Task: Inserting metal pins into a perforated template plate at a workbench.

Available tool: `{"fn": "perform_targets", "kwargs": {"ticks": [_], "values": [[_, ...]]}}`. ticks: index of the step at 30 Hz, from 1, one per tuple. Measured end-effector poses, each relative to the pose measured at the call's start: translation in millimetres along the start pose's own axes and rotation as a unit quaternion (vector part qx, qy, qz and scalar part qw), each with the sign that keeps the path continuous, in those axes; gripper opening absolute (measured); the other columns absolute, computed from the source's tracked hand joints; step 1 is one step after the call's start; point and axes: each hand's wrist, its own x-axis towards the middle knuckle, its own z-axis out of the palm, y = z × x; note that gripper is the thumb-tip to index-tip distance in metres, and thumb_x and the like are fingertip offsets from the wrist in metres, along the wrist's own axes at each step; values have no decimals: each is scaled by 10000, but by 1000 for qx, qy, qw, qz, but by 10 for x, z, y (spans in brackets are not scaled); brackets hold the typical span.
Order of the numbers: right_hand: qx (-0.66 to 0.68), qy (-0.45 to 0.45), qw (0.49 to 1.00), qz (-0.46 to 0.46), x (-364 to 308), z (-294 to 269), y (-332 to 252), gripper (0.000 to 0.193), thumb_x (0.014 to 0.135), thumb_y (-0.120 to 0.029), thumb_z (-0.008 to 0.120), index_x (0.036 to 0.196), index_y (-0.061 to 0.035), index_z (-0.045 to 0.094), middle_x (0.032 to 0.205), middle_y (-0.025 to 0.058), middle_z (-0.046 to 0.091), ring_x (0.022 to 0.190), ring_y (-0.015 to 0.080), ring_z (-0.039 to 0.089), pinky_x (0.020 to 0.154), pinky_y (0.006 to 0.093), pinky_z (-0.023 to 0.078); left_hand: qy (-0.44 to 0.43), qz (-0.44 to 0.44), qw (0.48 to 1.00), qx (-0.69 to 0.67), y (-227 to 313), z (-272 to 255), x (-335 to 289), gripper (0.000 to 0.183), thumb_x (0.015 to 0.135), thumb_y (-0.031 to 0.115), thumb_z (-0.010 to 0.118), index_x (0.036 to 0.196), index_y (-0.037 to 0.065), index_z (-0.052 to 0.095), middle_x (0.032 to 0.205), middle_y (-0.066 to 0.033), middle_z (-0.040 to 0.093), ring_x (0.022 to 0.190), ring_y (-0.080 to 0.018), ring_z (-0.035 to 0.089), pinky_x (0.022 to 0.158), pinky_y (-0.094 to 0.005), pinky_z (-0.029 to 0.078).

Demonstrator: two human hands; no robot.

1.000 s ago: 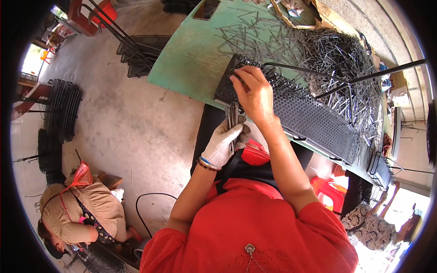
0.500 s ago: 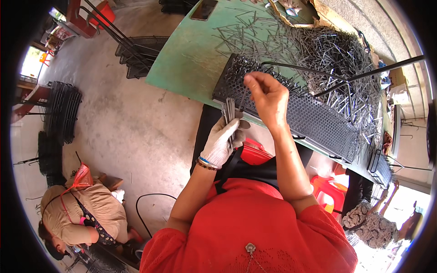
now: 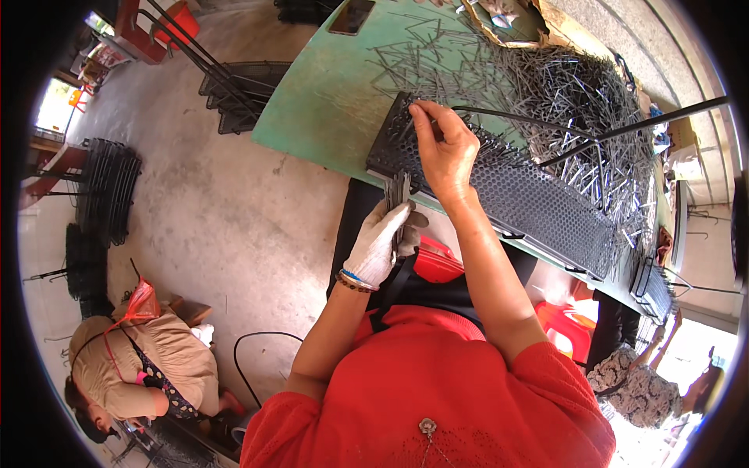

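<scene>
Left hand (image 3: 378,243) gripping one strip bundle (image 3: 397,189), right hand (image 3: 450,161) over one panel (image 3: 538,201), grip unclear

We could not tell whether the right hand (image 3: 446,156) held anything at its fingertips, where detail was too small. That hand also hid part of the perforated panel (image 3: 538,199). The gloved left hand (image 3: 378,246) covered the lower part of the bundle of metal rods (image 3: 397,189), whose number we could not count. The upper edge cut off the green table (image 3: 312,101); the lower edge cropped the red sweater (image 3: 421,382).
</scene>
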Motion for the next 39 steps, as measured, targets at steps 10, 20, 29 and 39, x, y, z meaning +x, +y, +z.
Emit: {"fn": "perform_targets", "kwargs": {"ticks": [10,20,29,39], "values": [[-104,-101,985,-90,-115,9,134,145,831,-100,734,944,-11,716,1004,113,655,729,275,666,635,341,542,6,-34,999,14,3,15,5,159,974,167,579,1084,51,585,866,-84,695,600,-99,619,468,-209,462],[-32,-206,974,90,-145,-409,-161,200,852,-183,752,925,2,733,781,90,677,642,131,575,572,267,456,10,37,999,2,37,51,-20,145,970,171,595,1064,59,602,869,-58,697,636,-85,628,498,-204,475],[-22,-246,944,219,-331,-522,-14,201,877,-167,718,922,29,728,689,61,671,516,84,551,491,232,435,9,44,999,10,-49,82,16,175,980,188,576,1088,54,609,894,-64,703,690,-95,653,542,-213,519],[93,-59,971,214,-117,-543,-204,176,961,-151,636,1020,8,684,856,25,708,583,43,544,538,197,455,56,42,998,-7,-93,64,23,195,973,166,585,1123,43,588,917,-89,706,722,-124,674,551,-239,562]]}}
